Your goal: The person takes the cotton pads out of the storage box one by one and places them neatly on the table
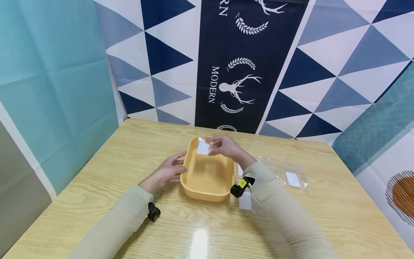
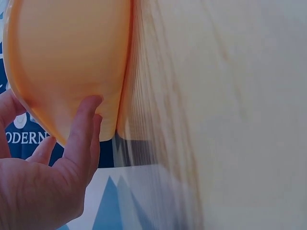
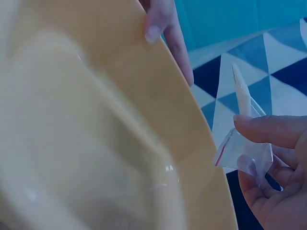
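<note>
A yellow-orange plastic basin (image 1: pixel 207 196) stands on the table. My left hand (image 1: pixel 166 171) grips its left side; in the right wrist view the thumb of that hand (image 3: pixel 165 19) lies inside the rim and the fingers outside. Those fingers touch the outer wall of the basin (image 2: pixel 67 57) in the left wrist view. Over the basin's far end, my right hand (image 1: pixel 228 147) pinches a small clear zip bag (image 1: pixel 203 147) with a white rectangular piece in it. A red line marks the bag (image 3: pixel 244 153) near its edge in the right wrist view.
On the wooden table (image 1: pixel 129 158), right of the basin, lie more clear bags with white pieces, one farther right (image 1: pixel 293 179) and one near the right forearm, its white piece (image 1: pixel 245 201) showing. A patterned cloth (image 1: pixel 174 72) hangs behind the table.
</note>
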A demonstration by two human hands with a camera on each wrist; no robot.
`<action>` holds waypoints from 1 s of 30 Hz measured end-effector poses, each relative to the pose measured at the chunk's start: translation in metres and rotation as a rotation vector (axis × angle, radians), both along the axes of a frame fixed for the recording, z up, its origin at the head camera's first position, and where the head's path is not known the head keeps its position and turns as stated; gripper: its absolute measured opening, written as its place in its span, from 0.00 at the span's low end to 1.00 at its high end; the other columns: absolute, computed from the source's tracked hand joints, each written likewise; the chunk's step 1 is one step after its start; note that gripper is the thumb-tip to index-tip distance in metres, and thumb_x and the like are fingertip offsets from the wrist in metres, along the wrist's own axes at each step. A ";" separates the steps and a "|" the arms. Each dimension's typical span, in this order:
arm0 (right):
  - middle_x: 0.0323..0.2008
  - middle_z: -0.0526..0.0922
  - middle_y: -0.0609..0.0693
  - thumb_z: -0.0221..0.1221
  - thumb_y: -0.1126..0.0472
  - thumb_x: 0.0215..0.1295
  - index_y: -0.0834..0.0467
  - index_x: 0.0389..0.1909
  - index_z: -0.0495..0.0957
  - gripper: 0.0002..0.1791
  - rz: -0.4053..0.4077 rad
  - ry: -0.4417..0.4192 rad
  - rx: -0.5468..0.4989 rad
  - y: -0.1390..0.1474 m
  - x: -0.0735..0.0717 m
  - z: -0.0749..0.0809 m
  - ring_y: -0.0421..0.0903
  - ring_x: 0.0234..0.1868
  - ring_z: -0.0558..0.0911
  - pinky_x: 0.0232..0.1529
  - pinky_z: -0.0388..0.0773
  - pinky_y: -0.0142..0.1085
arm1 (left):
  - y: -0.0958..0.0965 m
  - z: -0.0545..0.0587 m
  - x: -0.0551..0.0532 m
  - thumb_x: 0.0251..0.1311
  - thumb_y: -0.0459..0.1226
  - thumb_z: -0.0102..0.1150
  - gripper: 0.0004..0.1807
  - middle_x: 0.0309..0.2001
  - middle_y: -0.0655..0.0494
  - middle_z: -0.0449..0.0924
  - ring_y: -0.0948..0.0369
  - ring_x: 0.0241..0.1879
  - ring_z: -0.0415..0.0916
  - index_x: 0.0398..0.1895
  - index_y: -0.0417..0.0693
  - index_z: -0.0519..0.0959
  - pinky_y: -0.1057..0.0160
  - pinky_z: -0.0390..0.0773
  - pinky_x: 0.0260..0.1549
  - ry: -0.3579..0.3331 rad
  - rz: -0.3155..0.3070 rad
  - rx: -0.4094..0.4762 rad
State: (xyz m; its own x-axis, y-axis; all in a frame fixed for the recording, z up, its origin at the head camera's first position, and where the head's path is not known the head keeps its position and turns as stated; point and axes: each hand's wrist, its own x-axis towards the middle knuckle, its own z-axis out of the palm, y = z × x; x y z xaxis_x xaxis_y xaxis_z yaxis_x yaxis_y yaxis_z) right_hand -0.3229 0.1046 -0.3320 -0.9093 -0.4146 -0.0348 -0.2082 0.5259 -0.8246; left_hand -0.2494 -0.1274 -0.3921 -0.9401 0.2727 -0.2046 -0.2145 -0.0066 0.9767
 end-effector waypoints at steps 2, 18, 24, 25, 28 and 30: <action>0.54 0.76 0.52 0.69 0.69 0.47 0.57 0.54 0.78 0.28 0.003 0.015 -0.003 0.002 0.005 0.002 0.48 0.48 0.76 0.47 0.77 0.35 | 0.000 0.000 0.000 0.56 0.24 0.55 0.40 0.63 0.38 0.60 0.49 0.49 0.74 0.72 0.51 0.54 0.55 0.79 0.44 -0.003 0.004 0.003; 0.55 0.74 0.55 0.67 0.72 0.48 0.59 0.57 0.75 0.30 -0.007 0.109 -0.128 0.040 0.065 0.010 0.50 0.50 0.75 0.54 0.73 0.41 | -0.002 -0.002 0.001 0.57 0.24 0.54 0.40 0.64 0.37 0.59 0.51 0.48 0.75 0.72 0.50 0.52 0.55 0.79 0.44 0.008 -0.021 0.021; 0.55 0.73 0.56 0.66 0.75 0.48 0.61 0.57 0.75 0.31 -0.022 0.116 -0.165 0.062 0.086 0.009 0.52 0.51 0.74 0.56 0.72 0.44 | -0.003 0.002 0.004 0.58 0.25 0.54 0.40 0.64 0.38 0.59 0.50 0.49 0.75 0.72 0.51 0.52 0.55 0.80 0.44 0.005 -0.024 0.016; 0.55 0.73 0.55 0.66 0.75 0.48 0.60 0.57 0.75 0.31 -0.029 0.117 -0.165 0.067 0.090 0.008 0.52 0.51 0.75 0.56 0.72 0.43 | -0.002 0.002 0.004 0.57 0.25 0.54 0.40 0.64 0.38 0.59 0.50 0.48 0.75 0.72 0.52 0.53 0.55 0.80 0.44 0.002 -0.021 0.018; 0.56 0.73 0.55 0.66 0.75 0.48 0.60 0.57 0.74 0.32 -0.056 0.124 -0.165 0.080 0.100 0.006 0.51 0.52 0.75 0.56 0.73 0.38 | -0.002 0.002 0.004 0.57 0.25 0.54 0.40 0.64 0.38 0.59 0.50 0.48 0.75 0.72 0.51 0.52 0.55 0.79 0.44 -0.003 -0.024 0.026; 0.56 0.73 0.55 0.66 0.75 0.48 0.60 0.57 0.74 0.31 -0.074 0.142 -0.164 0.090 0.107 0.003 0.50 0.52 0.75 0.54 0.73 0.32 | -0.001 0.002 0.003 0.57 0.25 0.54 0.40 0.64 0.38 0.59 0.50 0.49 0.75 0.72 0.51 0.52 0.55 0.79 0.44 -0.006 -0.026 0.030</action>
State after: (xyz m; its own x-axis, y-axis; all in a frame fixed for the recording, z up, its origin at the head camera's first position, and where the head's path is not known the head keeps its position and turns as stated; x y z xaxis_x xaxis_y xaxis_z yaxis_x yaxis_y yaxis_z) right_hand -0.2163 0.1943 -0.3292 -0.9284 -0.3365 0.1578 -0.2941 0.4055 -0.8655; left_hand -0.2463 -0.1288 -0.3897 -0.9314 0.3031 -0.2015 -0.2207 -0.0301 0.9749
